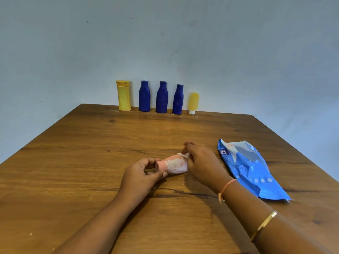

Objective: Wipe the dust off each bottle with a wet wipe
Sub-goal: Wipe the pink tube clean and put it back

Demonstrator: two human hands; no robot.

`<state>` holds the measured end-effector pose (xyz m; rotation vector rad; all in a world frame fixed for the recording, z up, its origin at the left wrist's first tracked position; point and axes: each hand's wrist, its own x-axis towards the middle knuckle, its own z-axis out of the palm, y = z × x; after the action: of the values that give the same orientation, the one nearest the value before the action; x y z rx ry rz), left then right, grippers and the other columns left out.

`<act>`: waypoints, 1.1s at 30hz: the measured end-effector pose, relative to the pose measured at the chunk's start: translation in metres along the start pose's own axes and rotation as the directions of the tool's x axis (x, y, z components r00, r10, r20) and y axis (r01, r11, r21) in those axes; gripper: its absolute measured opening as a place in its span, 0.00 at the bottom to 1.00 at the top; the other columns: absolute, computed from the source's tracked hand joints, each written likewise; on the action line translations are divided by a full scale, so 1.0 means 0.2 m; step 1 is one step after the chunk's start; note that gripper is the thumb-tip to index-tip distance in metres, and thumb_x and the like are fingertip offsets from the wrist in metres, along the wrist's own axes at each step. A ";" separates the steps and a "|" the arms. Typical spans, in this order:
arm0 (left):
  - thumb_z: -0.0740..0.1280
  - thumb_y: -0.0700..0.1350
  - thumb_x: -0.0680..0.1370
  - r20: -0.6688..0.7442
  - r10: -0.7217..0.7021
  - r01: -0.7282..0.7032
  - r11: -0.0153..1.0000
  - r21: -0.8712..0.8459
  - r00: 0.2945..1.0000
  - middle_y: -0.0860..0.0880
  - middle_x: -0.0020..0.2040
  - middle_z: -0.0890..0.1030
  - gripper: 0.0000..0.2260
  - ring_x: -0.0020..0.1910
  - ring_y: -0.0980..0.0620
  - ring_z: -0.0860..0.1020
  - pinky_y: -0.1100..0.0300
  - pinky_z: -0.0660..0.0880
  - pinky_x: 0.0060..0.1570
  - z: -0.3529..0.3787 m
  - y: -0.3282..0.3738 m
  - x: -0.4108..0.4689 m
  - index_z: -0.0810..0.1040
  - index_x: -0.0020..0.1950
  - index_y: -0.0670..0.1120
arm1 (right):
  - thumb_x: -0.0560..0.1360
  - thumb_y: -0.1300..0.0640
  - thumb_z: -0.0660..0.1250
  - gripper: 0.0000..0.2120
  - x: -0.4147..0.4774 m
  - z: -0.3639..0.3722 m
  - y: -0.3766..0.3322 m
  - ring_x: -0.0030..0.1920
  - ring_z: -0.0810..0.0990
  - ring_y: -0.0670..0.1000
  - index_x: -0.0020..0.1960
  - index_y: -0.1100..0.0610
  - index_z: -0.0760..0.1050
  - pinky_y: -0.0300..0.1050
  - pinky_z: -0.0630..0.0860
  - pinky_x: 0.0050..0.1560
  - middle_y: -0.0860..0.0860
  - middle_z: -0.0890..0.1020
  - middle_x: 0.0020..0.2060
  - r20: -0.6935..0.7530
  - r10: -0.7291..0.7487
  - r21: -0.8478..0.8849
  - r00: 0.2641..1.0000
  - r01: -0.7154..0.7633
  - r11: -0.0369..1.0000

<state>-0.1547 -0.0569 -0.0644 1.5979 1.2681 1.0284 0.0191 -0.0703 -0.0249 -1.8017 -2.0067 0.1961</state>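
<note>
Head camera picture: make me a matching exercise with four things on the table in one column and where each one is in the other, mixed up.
Things:
1. pink bottle
2. wipe packet
3. tall yellow bottle
4. small yellow tube

Places:
A. left end of the back row
B. lying flat beside the right hand
C. held in the left hand, wrapped in a wet wipe
D. right end of the back row

Pairs: 1-C, 2-B, 3-A, 4-D

Grained wooden table [91, 162], glossy crinkled plastic wipes pack [253, 171], matt blue bottles [162, 98]
</note>
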 end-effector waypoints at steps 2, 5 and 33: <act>0.75 0.40 0.68 0.001 0.006 -0.006 1.000 0.010 1.000 0.56 0.44 0.82 0.15 0.38 0.67 0.79 0.77 0.72 0.36 0.00 0.00 0.00 0.80 0.52 0.51 | 0.76 0.63 0.59 0.16 -0.01 0.00 0.04 0.58 0.74 0.49 0.63 0.56 0.72 0.39 0.70 0.57 0.52 0.77 0.59 0.013 0.046 0.043 0.999 -0.046 0.998; 0.75 0.40 0.68 0.003 0.013 -0.013 1.000 0.011 1.000 0.56 0.44 0.83 0.15 0.38 0.66 0.79 0.76 0.72 0.37 0.00 0.00 0.00 0.80 0.53 0.49 | 0.76 0.66 0.58 0.19 -0.02 0.00 0.04 0.57 0.76 0.49 0.66 0.56 0.72 0.35 0.70 0.54 0.53 0.78 0.60 0.073 0.127 0.131 0.989 -0.136 0.982; 0.70 0.38 0.72 -0.016 0.020 -0.018 0.991 0.135 1.000 0.56 0.39 0.82 0.10 0.38 0.61 0.79 0.70 0.75 0.37 0.01 0.01 -0.02 0.80 0.47 0.52 | 0.77 0.64 0.57 0.26 -0.06 0.16 -0.26 0.75 0.52 0.49 0.74 0.58 0.56 0.36 0.44 0.70 0.53 0.57 0.75 0.124 -0.079 0.027 0.989 0.076 0.997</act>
<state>-0.1537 -0.0603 -0.0639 1.7095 1.3608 0.9878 -0.0413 -0.0839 -0.0357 -1.7331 -2.1478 0.3133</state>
